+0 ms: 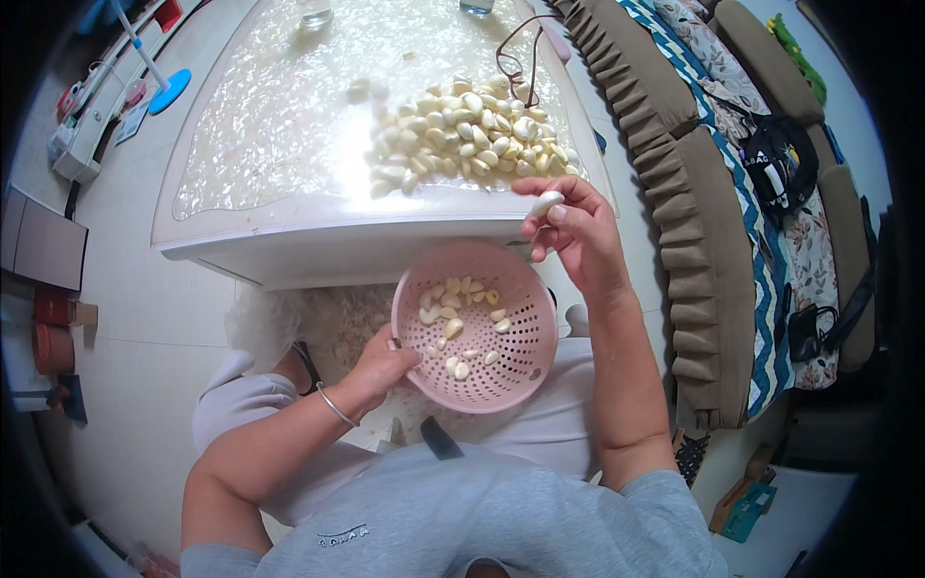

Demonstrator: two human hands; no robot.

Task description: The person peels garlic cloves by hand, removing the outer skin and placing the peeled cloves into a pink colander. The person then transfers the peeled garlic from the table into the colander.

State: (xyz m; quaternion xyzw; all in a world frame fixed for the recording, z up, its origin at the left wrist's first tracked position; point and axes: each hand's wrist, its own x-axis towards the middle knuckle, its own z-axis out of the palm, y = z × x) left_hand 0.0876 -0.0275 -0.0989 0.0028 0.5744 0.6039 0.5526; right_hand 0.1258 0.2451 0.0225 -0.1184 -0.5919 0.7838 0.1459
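My left hand [386, 365] grips the rim of a pink plastic colander [524, 325] held above my lap. Several peeled garlic cloves [454, 329] lie scattered on its perforated bottom. Up to the right, near the table's front edge, my right hand [578, 224] pinches a single garlic clove [547, 203] between thumb and fingers. Just beyond that hand a heap of peeled garlic cloves [477, 134] covers the near right part of the table [267, 144], which has a glossy, patterned cover. Glare washes out the heap's left side.
Eyeglasses [535, 68] rest against the heap's far right side. Two glass vessels [316, 14] stand at the table's far end. To the right runs a brown sofa [712, 274] bearing a black bag [779, 170]. Below the table, a translucent plastic bag [264, 321] sits beside scattered peelings [365, 314].
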